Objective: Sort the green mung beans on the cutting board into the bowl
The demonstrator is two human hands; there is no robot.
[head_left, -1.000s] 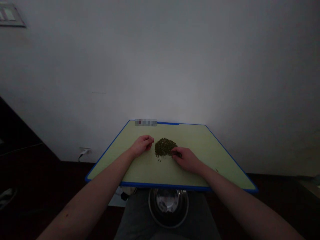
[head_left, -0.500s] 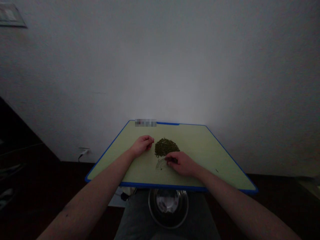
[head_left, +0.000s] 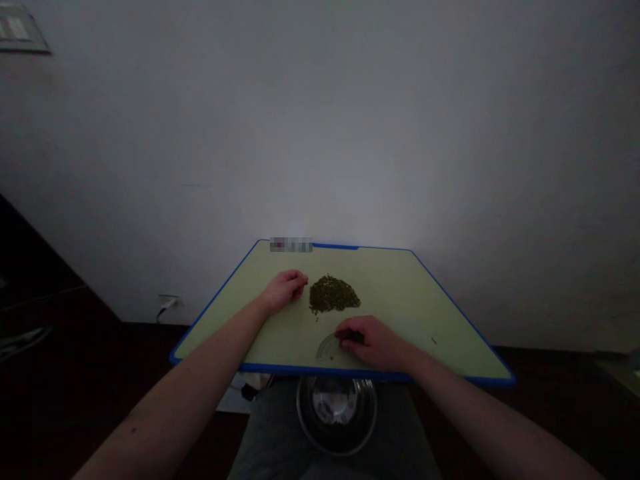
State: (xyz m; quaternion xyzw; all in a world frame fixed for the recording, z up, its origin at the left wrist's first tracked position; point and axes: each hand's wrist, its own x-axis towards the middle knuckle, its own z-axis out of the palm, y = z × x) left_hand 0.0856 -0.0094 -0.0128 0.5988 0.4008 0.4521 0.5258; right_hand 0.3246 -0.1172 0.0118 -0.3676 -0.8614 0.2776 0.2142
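A pile of small dark-green beans or seeds, too small to tell exactly, lies mid-table. My right hand is below the pile, with thumb and fingers closed on a clear plastic protractor. The protractor lies on the table, its curved edge facing left and part of it hidden under the hand. One loose grain is near its lower end. Left of the pile, my left hand rests on the table, fingers curled together, with nothing visible in them.
The pale yellow-green table has a blue rim and stands against a white wall. A steel bowl sits between my legs under the front edge. A small thin brownish piece lies at right. A plug is in the wall socket.
My right hand has drawn the protractor back toward the front edge, away from the pile, and one loose grain has come along. My left hand stays where it was.
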